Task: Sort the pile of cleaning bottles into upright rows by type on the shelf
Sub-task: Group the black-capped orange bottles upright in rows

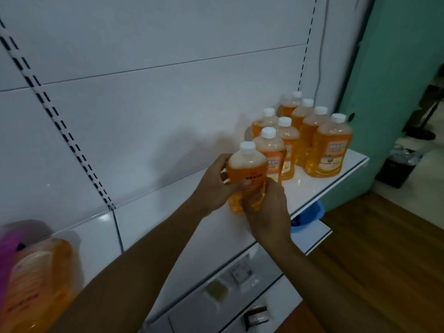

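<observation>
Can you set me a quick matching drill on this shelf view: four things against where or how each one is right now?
Things:
1. held orange bottle
2. bottle at the right end
3. blue basin
4. blurred orange bottle

States:
A. near the shelf's front corner, standing free
B. below the shelf edge, partly hidden
C. lower left of the view, beside something purple
D. gripped by the left hand and right hand

Pairs: 1-D, 2-A, 3-B, 4-C
</observation>
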`<state>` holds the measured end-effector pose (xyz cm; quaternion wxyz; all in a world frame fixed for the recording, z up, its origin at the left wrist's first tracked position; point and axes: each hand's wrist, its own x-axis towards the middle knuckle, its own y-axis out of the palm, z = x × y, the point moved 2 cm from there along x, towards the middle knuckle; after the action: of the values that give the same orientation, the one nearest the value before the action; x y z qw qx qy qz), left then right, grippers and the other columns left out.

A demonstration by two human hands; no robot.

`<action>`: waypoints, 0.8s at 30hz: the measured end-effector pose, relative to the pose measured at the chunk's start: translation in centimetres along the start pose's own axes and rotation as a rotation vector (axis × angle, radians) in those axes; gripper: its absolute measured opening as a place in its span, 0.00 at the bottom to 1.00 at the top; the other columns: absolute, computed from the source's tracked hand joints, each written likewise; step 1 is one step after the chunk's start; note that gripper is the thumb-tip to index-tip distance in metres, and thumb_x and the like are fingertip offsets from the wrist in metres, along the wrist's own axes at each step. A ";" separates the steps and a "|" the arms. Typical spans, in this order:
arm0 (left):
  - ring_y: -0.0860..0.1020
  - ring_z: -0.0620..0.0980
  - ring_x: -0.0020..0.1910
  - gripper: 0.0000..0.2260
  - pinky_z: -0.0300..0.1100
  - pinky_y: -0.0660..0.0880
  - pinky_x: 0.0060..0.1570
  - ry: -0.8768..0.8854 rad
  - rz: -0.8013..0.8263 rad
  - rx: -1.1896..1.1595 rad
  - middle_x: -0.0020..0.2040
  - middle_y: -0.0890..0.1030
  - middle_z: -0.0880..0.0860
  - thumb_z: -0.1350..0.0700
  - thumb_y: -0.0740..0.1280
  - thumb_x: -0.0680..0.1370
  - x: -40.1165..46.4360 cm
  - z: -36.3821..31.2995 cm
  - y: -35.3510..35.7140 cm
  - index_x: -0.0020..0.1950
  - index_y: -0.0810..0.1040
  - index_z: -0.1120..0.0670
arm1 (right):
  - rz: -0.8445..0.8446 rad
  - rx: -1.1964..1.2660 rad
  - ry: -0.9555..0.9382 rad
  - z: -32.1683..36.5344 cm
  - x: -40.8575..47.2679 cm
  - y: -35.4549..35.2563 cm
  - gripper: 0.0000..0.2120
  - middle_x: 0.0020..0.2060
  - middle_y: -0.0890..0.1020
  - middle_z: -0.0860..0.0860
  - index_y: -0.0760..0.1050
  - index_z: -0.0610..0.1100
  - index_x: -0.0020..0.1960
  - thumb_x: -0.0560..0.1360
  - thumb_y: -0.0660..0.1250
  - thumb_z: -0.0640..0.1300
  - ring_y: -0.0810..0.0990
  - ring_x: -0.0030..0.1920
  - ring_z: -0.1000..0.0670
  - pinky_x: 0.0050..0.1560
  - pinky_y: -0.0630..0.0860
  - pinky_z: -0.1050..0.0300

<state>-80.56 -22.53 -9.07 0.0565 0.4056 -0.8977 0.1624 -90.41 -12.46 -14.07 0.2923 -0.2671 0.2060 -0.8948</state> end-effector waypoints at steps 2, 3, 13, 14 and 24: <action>0.78 0.43 0.57 0.26 0.38 0.78 0.51 0.012 0.028 0.018 0.61 0.77 0.49 0.58 0.75 0.71 0.7 0.1 0.6 0.67 0.70 0.53 | -0.021 -0.043 0.016 -0.6 0.4 -0.6 0.25 0.53 0.75 0.50 0.69 0.48 0.62 0.70 0.73 0.56 0.76 0.54 0.48 0.48 0.79 0.47; 0.78 0.44 0.58 0.27 0.38 0.78 0.52 0.025 0.040 0.048 0.61 0.77 0.48 0.56 0.75 0.72 1.0 0.1 0.7 0.69 0.70 0.53 | -0.027 -0.048 0.027 -0.7 0.6 -0.8 0.26 0.54 0.75 0.50 0.69 0.47 0.63 0.70 0.73 0.56 0.75 0.55 0.48 0.49 0.78 0.49; 0.75 0.46 0.63 0.34 0.44 0.76 0.60 0.051 0.084 0.223 0.67 0.74 0.48 0.46 0.73 0.72 1.5 0.6 0.7 0.74 0.64 0.50 | -0.228 0.013 -0.040 0.7 -0.3 -1.3 0.33 0.60 0.72 0.47 0.66 0.46 0.68 0.69 0.76 0.54 0.71 0.60 0.48 0.57 0.74 0.52; 0.75 0.46 0.63 0.35 0.45 0.76 0.60 0.041 0.076 0.252 0.68 0.74 0.48 0.44 0.73 0.72 1.3 0.6 0.3 0.75 0.62 0.49 | -0.243 0.028 -0.057 1.1 -0.6 -1.2 0.32 0.60 0.72 0.47 0.67 0.46 0.67 0.69 0.76 0.53 0.71 0.60 0.48 0.57 0.74 0.51; 0.74 0.47 0.64 0.27 0.42 0.72 0.61 -0.123 -0.247 0.648 0.67 0.75 0.49 0.43 0.67 0.76 -8.0 -1.1 -14.7 0.73 0.66 0.49 | 0.300 0.138 -0.359 9.1 -5.6 7.5 0.24 0.63 0.76 0.47 0.70 0.44 0.67 0.75 0.70 0.51 0.76 0.61 0.48 0.61 0.75 0.48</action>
<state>-64.28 -25.53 -6.31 -0.1102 0.5169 -0.7456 0.4060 -77.96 -16.41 -12.97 0.4714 -0.3676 0.1266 -0.7916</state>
